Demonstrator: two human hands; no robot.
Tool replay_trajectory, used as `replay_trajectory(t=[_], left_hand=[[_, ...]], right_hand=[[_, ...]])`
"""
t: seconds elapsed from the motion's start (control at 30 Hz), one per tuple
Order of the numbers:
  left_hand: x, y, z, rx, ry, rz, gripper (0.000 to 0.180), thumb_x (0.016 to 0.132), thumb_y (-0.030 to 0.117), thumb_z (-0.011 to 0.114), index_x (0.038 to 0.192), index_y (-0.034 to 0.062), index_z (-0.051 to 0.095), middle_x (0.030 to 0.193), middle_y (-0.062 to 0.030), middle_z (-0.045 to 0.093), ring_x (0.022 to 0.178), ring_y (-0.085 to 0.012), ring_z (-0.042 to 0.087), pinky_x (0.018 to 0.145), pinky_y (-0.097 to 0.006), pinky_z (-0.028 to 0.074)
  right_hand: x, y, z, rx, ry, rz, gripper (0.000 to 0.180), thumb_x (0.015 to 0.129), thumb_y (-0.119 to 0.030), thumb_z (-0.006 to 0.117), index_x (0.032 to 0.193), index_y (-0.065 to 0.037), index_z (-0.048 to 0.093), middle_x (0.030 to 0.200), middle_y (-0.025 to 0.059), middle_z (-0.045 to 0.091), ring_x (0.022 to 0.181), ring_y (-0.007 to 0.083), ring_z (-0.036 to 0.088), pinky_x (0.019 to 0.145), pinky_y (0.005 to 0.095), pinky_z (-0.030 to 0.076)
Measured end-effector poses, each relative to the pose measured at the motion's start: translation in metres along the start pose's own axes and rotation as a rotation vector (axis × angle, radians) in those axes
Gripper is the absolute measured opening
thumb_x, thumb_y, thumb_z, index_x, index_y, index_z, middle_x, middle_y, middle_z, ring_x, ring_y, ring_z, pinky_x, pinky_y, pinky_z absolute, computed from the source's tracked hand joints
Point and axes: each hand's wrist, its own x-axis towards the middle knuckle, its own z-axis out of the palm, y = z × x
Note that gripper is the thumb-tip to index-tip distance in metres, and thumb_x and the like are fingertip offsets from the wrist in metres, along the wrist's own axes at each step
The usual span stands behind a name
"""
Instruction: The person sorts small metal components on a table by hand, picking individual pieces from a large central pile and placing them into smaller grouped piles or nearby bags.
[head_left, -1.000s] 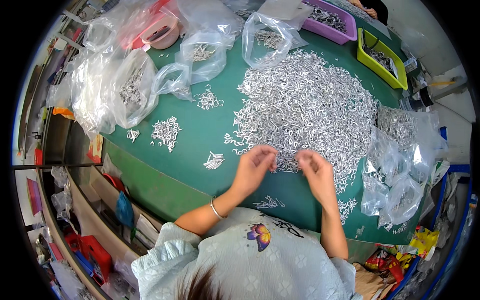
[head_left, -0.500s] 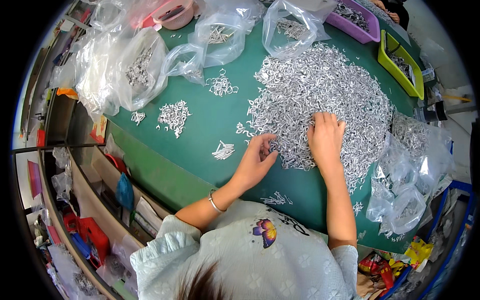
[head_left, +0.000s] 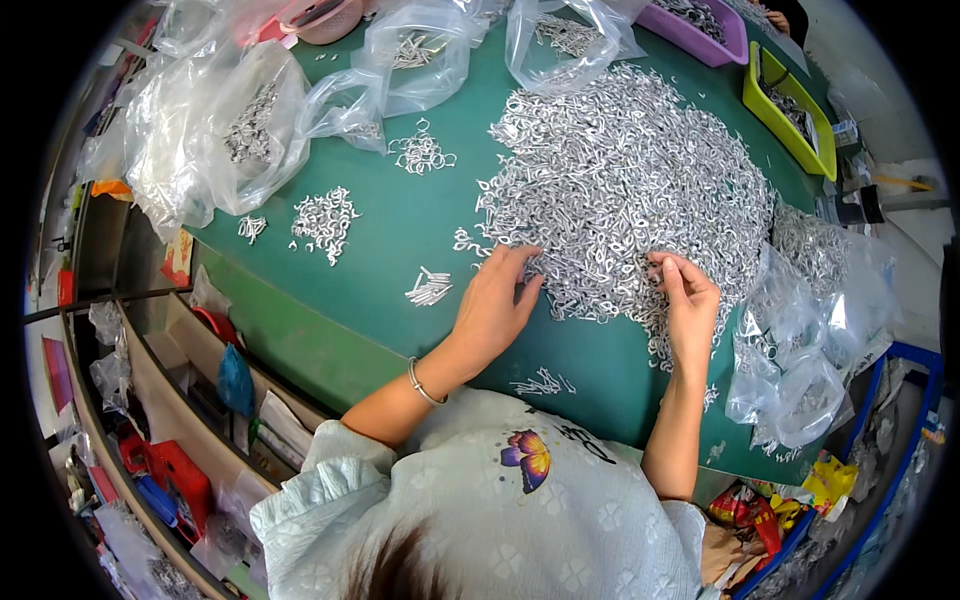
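- Left hand (head_left: pixel 497 300), centre frame, lies open, fingers spread on the near edge of the big heap of small silvery metal pieces (head_left: pixel 630 180).
- Right hand (head_left: pixel 688 300) pinches pieces at the heap's lower right edge.
- Heap covers the green table (head_left: pixel 400 250), upper centre.
- Clear plastic bags (head_left: pixel 215 130) sit upper left.

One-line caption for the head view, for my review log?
Both hands, left hand and right hand, pick at the near edge of a large heap of small silver metal parts on a green table.
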Motion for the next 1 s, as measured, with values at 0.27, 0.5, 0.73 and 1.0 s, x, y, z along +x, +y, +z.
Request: replay_trajectory(t=[0.27, 0.5, 0.73, 1.0], left_hand=[[-0.004, 0.014, 0.007, -0.127, -0.067, 0.072, 0.03, 0.081, 0.001, 0.065, 0.11, 0.0066, 0.06, 0.073, -0.0043, 0.042, 0.062, -0.0153, 0.042, 0.057, -0.028, 0.038], [-0.018, 0.043, 0.027, -0.191, -0.094, 0.187, 0.024, 0.075, 0.003, 0.071, 0.098, 0.0057, 0.063, 0.072, -0.0044, 0.046, 0.063, -0.0166, 0.046, 0.056, -0.029, 0.041], [-0.022, 0.032, 0.033, -0.14, -0.157, 0.265, 0.018, 0.076, 0.001, 0.071, 0.092, 0.0056, 0.064, 0.074, -0.0065, 0.054, 0.061, -0.0165, 0.051, 0.052, -0.029, 0.042], [-0.021, 0.056, 0.038, -0.251, -0.385, 0.054, 0.025, 0.084, -0.004, 0.062, 0.108, 0.0025, 0.06, 0.07, 0.0024, 0.042, 0.061, -0.0055, 0.038, 0.054, -0.019, 0.033]], right_hand=[[-0.022, 0.005, -0.001, 0.776, -0.041, 0.345, 0.021, 0.093, -0.013, 0.056, 0.101, 0.005, 0.062, 0.09, 0.0157, 0.067, 0.08, 0.0252, 0.069, 0.064, 0.0283, 0.058], [-0.055, -0.002, 0.025, 0.453, -0.146, 0.268, 0.016, 0.091, -0.011, 0.059, 0.096, 0.004, 0.062, 0.081, 0.0137, 0.068, 0.071, 0.0166, 0.067, 0.052, 0.0214, 0.049], [-0.08, -0.004, 0.023, 0.264, -0.157, 0.22, 0.012, 0.09, -0.008, 0.058, 0.095, 0.001, 0.065, 0.082, 0.0083, 0.069, 0.066, 0.0103, 0.064, 0.051, 0.021, 0.047], [-0.128, -0.012, -0.054, -0.194, 0.479, -0.203, 0.009, 0.083, -0.001, 0.062, 0.09, 0.003, 0.066, 0.086, 0.0121, 0.068, 0.07, 0.015, 0.066, 0.06, 0.026, 0.051]])
